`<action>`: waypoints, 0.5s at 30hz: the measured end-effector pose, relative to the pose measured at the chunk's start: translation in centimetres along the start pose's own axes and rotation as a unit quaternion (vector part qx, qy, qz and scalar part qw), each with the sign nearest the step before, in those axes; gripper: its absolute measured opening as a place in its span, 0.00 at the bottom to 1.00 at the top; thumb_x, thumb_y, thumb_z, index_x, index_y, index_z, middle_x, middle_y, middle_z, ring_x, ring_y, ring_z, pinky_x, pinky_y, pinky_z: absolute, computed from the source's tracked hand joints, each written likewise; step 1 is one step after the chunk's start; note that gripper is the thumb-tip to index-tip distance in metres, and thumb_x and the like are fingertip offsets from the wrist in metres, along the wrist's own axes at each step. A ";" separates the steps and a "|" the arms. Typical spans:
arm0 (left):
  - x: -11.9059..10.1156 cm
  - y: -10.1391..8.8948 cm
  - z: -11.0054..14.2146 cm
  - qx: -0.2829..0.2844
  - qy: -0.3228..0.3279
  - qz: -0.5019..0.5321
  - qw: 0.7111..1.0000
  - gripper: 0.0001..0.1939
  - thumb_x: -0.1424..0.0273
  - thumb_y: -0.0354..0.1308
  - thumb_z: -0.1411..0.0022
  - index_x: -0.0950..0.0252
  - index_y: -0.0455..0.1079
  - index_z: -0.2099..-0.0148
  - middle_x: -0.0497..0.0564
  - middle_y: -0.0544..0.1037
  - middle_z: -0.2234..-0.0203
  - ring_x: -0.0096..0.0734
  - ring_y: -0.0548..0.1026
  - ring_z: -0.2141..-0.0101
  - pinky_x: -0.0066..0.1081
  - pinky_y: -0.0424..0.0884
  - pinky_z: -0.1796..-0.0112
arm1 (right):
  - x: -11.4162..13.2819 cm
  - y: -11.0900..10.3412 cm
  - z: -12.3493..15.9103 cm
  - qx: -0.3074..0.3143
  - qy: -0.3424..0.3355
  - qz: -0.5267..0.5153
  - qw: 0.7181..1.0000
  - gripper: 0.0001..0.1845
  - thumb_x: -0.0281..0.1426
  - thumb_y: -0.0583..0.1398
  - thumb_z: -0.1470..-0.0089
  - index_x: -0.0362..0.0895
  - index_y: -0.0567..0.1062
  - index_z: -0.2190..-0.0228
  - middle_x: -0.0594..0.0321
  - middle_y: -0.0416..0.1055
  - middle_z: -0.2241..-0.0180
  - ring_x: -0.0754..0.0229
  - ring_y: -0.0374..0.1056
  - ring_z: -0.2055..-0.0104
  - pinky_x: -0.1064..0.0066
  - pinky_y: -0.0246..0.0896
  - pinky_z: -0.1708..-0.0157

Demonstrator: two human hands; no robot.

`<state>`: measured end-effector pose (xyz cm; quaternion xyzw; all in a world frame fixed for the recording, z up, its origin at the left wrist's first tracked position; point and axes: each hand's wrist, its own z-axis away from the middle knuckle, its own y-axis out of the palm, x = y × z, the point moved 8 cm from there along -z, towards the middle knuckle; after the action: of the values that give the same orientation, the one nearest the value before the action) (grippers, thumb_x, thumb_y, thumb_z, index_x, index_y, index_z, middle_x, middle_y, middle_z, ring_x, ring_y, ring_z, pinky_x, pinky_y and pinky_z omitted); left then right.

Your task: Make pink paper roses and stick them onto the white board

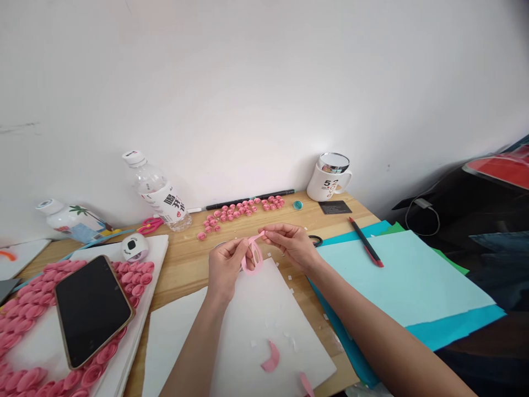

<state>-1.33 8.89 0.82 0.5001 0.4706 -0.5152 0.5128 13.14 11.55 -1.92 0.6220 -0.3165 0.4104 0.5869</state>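
A curling pink paper strip (253, 268) hangs in loops between my two hands, above the white sheet (264, 309). My left hand (226, 267) is closed on the looped part, with some of its fingers hidden behind the paper. At the other end, my right hand (291, 242) pinches the strip's tip between thumb and finger. A crescent-shaped pink paper scrap (270, 357) lies on the white sheet below, near small white bits. Several rolled pink paper flowers (235, 211) sit in rows behind my hands.
At left, a phone (93, 311) rests on a board covered with pink paper flowers. A water bottle (163, 196) and a white mug (328, 179) stand along the wall. Blue paper sheets (405, 281) bearing a black-and-red pen (366, 242) lie at right.
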 end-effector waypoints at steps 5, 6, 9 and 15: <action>-0.2 0.3 0.1 0.020 0.006 -0.006 1.000 0.17 0.65 0.55 0.43 0.67 0.65 0.81 0.45 0.68 0.88 0.20 0.65 0.84 0.22 0.62 0.78 | 0.0 -0.1 0.0 -0.017 0.004 -0.002 1.000 0.09 0.31 0.70 0.64 0.44 0.78 0.75 0.65 0.76 0.74 0.68 0.69 0.73 0.72 0.65 0.65; -0.2 0.4 0.1 0.023 0.007 -0.005 1.000 0.17 0.65 0.54 0.43 0.67 0.65 0.81 0.45 0.68 0.87 0.19 0.65 0.84 0.22 0.63 0.77 | 0.1 -0.1 0.0 -0.015 0.003 0.001 1.000 0.09 0.31 0.70 0.65 0.44 0.78 0.76 0.66 0.75 0.76 0.68 0.68 0.73 0.73 0.64 0.66; -0.4 0.5 0.2 0.025 0.011 -0.003 1.000 0.18 0.65 0.55 0.43 0.67 0.63 0.82 0.45 0.68 0.87 0.19 0.65 0.84 0.22 0.63 0.77 | 0.3 -0.1 0.1 -0.015 -0.007 0.009 1.000 0.08 0.31 0.70 0.65 0.44 0.77 0.78 0.68 0.72 0.79 0.69 0.66 0.75 0.74 0.63 0.69; -0.2 0.2 0.1 0.007 0.000 -0.001 1.000 0.17 0.64 0.56 0.45 0.66 0.63 0.82 0.45 0.67 0.87 0.21 0.65 0.84 0.23 0.64 0.77 | 0.3 -0.6 0.0 -0.032 -0.022 0.009 0.999 0.07 0.32 0.70 0.64 0.44 0.78 0.78 0.66 0.74 0.75 0.70 0.65 0.74 0.74 0.63 0.67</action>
<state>-1.15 8.80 1.04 0.5036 0.4671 -0.5190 0.5087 13.81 11.67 -1.89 0.6093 -0.3478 0.3914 0.5954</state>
